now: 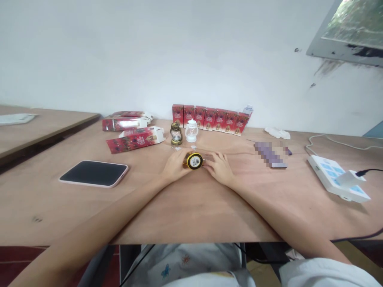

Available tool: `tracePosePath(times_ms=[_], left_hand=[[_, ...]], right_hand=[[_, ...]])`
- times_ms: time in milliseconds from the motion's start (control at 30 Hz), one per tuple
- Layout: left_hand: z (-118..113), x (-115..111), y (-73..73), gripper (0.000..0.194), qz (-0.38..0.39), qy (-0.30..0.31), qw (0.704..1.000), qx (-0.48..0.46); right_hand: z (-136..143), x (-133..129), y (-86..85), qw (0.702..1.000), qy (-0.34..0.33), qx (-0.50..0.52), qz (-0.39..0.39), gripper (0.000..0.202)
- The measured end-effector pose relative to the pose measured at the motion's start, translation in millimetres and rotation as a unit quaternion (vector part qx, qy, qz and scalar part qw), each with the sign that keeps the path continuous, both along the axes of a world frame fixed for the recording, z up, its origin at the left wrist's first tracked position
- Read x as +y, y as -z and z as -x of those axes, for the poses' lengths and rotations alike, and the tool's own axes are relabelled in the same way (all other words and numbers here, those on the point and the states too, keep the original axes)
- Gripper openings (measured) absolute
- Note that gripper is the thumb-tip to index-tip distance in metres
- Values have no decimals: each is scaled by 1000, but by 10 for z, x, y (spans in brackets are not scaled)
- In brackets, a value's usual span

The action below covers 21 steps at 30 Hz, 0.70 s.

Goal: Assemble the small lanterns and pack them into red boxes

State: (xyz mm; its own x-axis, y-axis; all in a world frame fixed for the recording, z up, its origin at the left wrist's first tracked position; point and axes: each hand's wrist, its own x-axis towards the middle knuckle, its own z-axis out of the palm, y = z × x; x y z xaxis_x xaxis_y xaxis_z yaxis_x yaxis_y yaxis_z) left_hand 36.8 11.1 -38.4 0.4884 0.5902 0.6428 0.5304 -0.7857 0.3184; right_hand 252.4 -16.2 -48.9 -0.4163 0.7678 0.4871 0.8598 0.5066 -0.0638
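Note:
A small gold lantern (194,161) lies on its side over the table, its round base with a black ring and white label turned toward me. My left hand (176,166) is closed around its left side. From the right, my right hand (220,169) pinches at the lantern's edge with thumb and fingers. Just behind stand a bronze lantern (176,134) and a white lantern (191,130), both upright. Tiny pale scraps lie in front of these two. The body of the held lantern is mostly hidden behind its base.
Several red boxes (210,118) stand in a row near the wall. Opened red cartons (136,140) lie at back left. A phone (94,173) lies left, a purple pack (268,154) right. A white power strip (338,177) with cables is at far right.

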Motion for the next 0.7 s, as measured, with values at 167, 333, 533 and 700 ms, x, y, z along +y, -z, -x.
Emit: tracePosePath(times_ms=[167,333,533,700], left_hand=[[-15,-5,-22,41,-16,22,999,25],[-17,-13,-23,39,-37,31,998,36],[-13,-12,-6,40,-40,31,998,37],[-17,-15,-7,39,-48,30,998,38]], right_hand=[[2,2,-10,1000,-8,21,-2,15],[-4,-10,-7,997,-38,46,-47,9],[36,-123,-13,950,-123,228,-173,9],[129,-263,-46,935,-174,270,-148,8]])
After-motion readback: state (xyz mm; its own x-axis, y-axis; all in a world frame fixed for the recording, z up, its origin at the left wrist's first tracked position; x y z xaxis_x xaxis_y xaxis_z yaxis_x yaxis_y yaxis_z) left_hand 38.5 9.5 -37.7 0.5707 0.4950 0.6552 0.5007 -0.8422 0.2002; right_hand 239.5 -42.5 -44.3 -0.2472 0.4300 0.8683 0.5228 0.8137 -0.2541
